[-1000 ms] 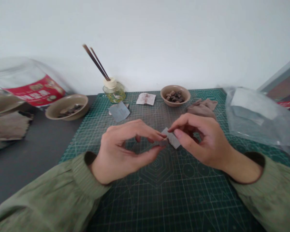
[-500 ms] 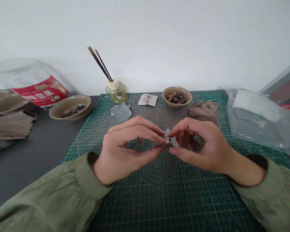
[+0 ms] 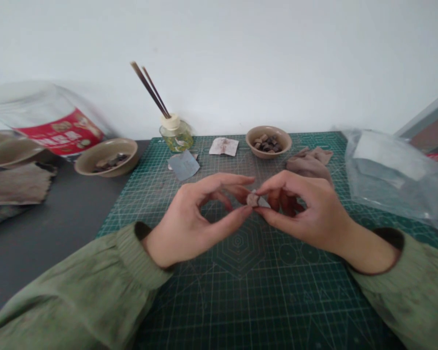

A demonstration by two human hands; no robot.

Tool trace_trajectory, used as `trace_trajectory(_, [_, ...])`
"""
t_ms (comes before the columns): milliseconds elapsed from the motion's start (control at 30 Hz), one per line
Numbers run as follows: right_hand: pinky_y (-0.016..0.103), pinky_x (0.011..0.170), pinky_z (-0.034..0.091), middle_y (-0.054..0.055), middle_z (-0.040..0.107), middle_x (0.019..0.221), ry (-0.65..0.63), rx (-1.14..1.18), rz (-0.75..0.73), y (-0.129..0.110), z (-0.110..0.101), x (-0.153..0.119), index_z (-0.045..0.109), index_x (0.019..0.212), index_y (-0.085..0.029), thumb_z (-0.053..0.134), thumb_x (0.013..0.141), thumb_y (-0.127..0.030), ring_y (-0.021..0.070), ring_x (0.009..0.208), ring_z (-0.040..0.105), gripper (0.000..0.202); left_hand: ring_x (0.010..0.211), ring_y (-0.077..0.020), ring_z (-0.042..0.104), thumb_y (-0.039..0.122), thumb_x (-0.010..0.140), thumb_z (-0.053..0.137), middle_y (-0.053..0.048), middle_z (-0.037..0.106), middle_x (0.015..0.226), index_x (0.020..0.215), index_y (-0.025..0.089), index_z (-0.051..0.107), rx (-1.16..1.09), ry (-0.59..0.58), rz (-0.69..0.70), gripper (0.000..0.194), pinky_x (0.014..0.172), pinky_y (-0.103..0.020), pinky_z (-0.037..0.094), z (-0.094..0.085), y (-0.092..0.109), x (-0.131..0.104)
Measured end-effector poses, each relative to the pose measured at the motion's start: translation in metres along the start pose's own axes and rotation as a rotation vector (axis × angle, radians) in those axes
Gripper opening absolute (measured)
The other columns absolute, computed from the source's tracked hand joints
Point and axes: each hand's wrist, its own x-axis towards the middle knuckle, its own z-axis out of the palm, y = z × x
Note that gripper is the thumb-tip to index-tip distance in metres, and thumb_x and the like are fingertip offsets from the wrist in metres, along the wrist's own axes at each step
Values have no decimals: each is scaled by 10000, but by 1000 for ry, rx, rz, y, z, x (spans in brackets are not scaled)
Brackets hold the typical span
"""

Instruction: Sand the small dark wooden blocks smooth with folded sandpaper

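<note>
A small brownish-grey lump (image 3: pixel 253 199), with the look of a stone or wood piece, sits at the fingertips of both hands over the mat. My right hand (image 3: pixel 306 209) pinches it between thumb and forefinger, along with a grey square of what looks like sandpaper (image 3: pixel 264 202). The thumb of my left hand (image 3: pixel 200 214) touches the lump's lower left side, while its forefinger is lifted clear above. Beyond the hands, a tan bowl (image 3: pixel 268 154) holds several small brown and dark pieces. Right of that bowl lies a crumpled brownish cloth (image 3: pixel 308 160).
A green cutting mat (image 3: pixel 241 301) covers the tabletop. Behind it stand a reed diffuser (image 3: pixel 175 133), grey paper squares (image 3: pixel 184 165) and a stained white paper (image 3: pixel 224 146). Left are another bowl (image 3: pixel 107 171), a red-labelled jar (image 3: pixel 63 133) and a cloth (image 3: pixel 18 187); right, a plastic bag (image 3: pixel 397 170).
My left forefinger has lifted off the lump and opened away from the thumb. The lump has turned to show a broader face and now rests in my right fingertips.
</note>
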Motion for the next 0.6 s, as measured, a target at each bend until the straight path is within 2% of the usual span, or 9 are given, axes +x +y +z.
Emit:
trace_trajectory(133, [242,557,449,-57,700,768,-41,-44,-44,3,1,0,734,1123,-209,817,976,-172,86,545,582,174,956,-211,828,294,1004,890,-61,896,1116,1226,236,870,34,-10,-89,231,845,-320,672,2,-4,0])
trace_trajectory(233, [254,588,470,-52,713,813,-34,-90,-26,4,1,0,716,1193,-206,792,960,-148,92,558,585,251,984,-217,826,286,987,910,-41,896,1086,1133,247,887,100,68,-59,152,924,-349,657,2,-6,1])
trace_trajectory(300, [266,603,479,-44,712,821,21,-119,-10,4,2,0,704,1196,-202,745,957,-125,108,576,593,255,1007,-219,812,260,981,913,-37,888,1084,1099,255,897,188,116,-4,119,947,-366,639,0,-9,2])
trace_trajectory(333, [271,602,476,-40,710,817,53,-126,-3,4,2,0,703,1185,-198,717,959,-113,114,582,593,243,1011,-220,805,243,977,912,-36,882,1082,1091,261,903,236,100,24,116,944,-370,631,0,-10,2])
trace_trajectory(467, [276,584,445,-35,709,798,112,-119,44,6,2,2,711,1139,-168,662,960,-74,111,574,569,208,986,-219,782,218,994,878,-28,864,1043,1088,288,922,366,-85,46,125,907,-379,613,-4,-19,2])
trace_trajectory(600, [290,601,445,-30,718,784,104,-122,125,8,2,3,719,1099,-165,671,941,-58,123,588,592,196,1005,-244,768,227,1003,855,-42,870,1051,1105,271,916,411,-60,37,126,933,-408,602,-4,-22,3])
